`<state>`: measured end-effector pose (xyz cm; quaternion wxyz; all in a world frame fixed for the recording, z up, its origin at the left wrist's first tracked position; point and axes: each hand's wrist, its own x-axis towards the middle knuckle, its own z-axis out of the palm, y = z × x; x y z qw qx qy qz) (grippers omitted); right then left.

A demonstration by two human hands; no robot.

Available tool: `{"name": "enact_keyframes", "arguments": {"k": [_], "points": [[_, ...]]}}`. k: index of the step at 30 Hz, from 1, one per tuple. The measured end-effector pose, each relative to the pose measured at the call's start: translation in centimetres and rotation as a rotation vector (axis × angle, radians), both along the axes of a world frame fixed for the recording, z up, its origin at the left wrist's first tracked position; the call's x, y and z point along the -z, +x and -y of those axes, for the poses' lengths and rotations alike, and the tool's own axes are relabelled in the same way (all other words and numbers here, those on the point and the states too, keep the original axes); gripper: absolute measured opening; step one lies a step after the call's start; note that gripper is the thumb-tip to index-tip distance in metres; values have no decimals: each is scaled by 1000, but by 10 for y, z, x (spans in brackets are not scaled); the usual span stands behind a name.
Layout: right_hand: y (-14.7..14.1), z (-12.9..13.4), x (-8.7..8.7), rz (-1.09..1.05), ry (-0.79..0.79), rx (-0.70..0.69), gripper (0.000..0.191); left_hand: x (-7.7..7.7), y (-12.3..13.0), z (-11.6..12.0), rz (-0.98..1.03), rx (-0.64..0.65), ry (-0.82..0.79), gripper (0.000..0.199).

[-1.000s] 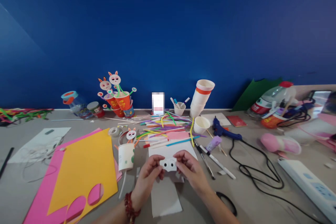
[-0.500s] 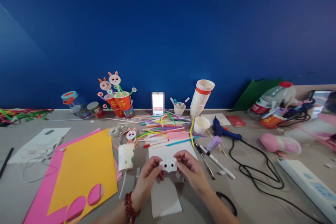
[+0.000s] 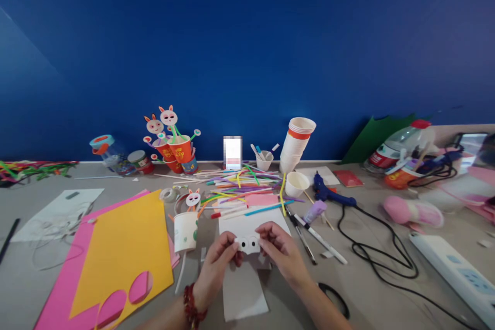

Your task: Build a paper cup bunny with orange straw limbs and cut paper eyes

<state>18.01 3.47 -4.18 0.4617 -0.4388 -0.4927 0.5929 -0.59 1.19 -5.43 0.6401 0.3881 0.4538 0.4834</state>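
Observation:
Between my two hands is a small white paper cutout with two round eyes drawn in black. My left hand pinches its left end, a red bracelet on the wrist. At the other end, my right hand grips it between thumb and fingers. A white paper strip lies on the table below the hands, and a larger white sheet lies just beyond them. To the left of my left hand stands a white paper cup with green spots and a small rabbit face above it.
Yellow card over pink card covers the left. Colourful pipe cleaners lie ahead, near a stack of paper cups. On the right are a blue glue gun with a looped black cord, markers and a power strip.

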Motion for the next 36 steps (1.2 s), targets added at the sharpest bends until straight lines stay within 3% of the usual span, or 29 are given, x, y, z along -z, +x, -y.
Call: {"name": "enact_keyframes", "arguments": {"k": [31, 36], "points": [[0, 0, 2, -4, 42, 24, 25, 1, 1, -1, -8, 0, 18, 33], [0, 0, 3, 45, 67, 39, 24, 7, -2, 3, -131, 26, 179, 28]]}}
